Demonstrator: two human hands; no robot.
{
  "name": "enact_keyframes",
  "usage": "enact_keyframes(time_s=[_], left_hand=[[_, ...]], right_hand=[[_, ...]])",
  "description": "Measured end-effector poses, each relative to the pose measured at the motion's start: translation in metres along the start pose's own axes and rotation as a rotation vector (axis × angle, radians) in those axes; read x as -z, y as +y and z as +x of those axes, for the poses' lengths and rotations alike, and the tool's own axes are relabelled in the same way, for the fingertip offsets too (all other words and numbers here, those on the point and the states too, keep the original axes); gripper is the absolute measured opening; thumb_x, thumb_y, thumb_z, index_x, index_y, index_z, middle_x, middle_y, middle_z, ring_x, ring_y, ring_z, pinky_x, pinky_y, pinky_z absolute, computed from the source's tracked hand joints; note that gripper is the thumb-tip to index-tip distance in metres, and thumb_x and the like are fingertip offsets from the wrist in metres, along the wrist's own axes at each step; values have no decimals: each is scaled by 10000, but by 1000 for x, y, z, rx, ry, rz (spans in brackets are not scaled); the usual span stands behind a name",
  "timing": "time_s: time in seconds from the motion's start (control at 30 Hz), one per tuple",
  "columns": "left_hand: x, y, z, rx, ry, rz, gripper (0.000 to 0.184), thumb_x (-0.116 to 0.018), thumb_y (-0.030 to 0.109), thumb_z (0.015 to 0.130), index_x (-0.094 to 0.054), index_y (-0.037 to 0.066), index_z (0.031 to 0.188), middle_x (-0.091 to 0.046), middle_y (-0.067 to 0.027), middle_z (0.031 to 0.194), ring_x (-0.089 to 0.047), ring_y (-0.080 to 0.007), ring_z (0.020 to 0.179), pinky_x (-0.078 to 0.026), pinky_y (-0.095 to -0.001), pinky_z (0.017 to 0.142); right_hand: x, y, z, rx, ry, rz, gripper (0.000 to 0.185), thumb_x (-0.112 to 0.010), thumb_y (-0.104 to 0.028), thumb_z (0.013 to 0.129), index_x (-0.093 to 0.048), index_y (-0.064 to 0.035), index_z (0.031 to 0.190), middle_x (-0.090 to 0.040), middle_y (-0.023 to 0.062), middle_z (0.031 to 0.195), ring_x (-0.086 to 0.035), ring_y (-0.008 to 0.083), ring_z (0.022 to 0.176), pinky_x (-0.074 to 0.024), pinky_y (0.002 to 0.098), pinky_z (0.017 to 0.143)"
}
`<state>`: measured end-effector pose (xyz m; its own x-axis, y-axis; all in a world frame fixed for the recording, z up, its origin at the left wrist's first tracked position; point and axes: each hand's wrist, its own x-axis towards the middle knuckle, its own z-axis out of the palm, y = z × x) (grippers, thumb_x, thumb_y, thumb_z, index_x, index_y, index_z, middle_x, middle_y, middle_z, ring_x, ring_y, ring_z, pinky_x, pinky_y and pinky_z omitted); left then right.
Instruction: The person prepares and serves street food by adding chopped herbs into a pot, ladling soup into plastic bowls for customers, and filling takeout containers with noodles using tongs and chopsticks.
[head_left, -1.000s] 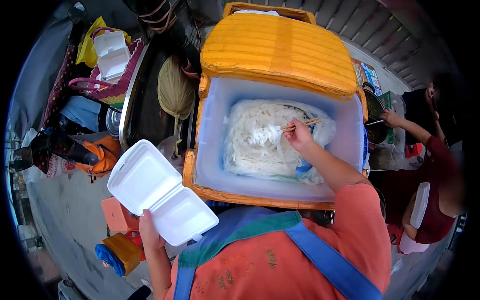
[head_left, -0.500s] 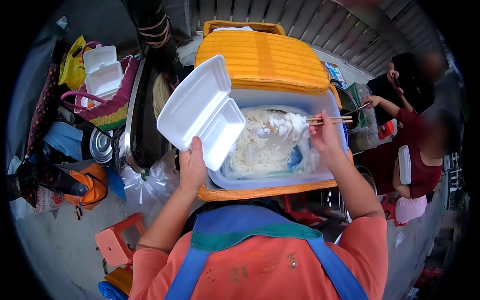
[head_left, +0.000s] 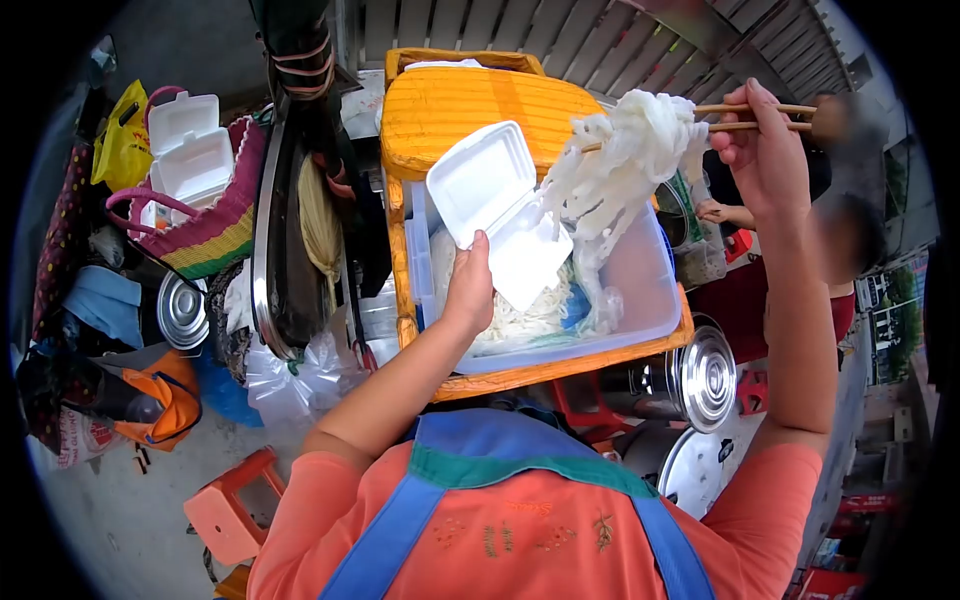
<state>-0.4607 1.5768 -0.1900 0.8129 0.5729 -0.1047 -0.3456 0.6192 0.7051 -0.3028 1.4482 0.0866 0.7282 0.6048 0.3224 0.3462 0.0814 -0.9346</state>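
Observation:
My left hand (head_left: 470, 285) holds an open white foam box (head_left: 483, 180) by its hinge side, above the plastic tub. In my right hand (head_left: 762, 150), raised high at the right, are wooden chopsticks (head_left: 760, 108) gripping a large clump of white noodles (head_left: 640, 150). The strands hang down over the right edge of the foam box. More noodles (head_left: 515, 325) lie in a clear bag inside the translucent tub (head_left: 640, 330), partly hidden behind the foam box.
The orange lid (head_left: 440, 110) rests across the tub's far side. At left stand a woven basket (head_left: 215, 235) with foam boxes and a red stool (head_left: 235, 505). Metal pots (head_left: 708, 378) sit at lower right. A co-worker's maroon sleeve (head_left: 725, 310) is at right.
My right hand has lifted the noodles out of the tub, up and to the right. The foam box in my left hand has moved right, over the tub and under the noodles.

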Motion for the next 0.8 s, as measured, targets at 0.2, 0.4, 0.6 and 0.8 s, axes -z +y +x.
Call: enact_keyframes(time_s=[0.2,0.4,0.6,0.8], left_hand=[[-13,6,1,85,-204,-395,600,-193,478,956,-242,44,1367,-379,-126,1357,-408,-265,1231,-362,-398,1013],[0,-1,0,105,-126,-426,651,-164,529,937,-243,51,1372,-360,-125,1374,-377,-279,1257,-335,-417,1034],[2,24,-19,5,-47,-310,654,-169,537,934,-234,63,1380,-350,-114,1384,-364,-271,1267,-327,-422,1037],[10,41,-41,-143,81,-305,680,-176,549,928,-206,53,1392,-308,-106,1413,-326,-267,1291,-280,-412,1064]], right_hand=[[-39,41,-20,-293,-114,-122,266,-462,-288,926,-521,-34,878,-545,51,708,-599,127,536,-492,201,469],[8,18,2,-60,8,-255,304,-475,-314,917,-552,-37,819,-517,27,633,-544,87,465,-400,184,382],[45,204,-7,-357,56,-269,288,-438,-300,929,-552,-53,831,-503,27,598,-484,99,411,-371,222,367],[11,396,-51,-600,-18,-300,270,-411,-268,941,-539,-40,869,-536,56,669,-517,136,446,-433,257,405]])
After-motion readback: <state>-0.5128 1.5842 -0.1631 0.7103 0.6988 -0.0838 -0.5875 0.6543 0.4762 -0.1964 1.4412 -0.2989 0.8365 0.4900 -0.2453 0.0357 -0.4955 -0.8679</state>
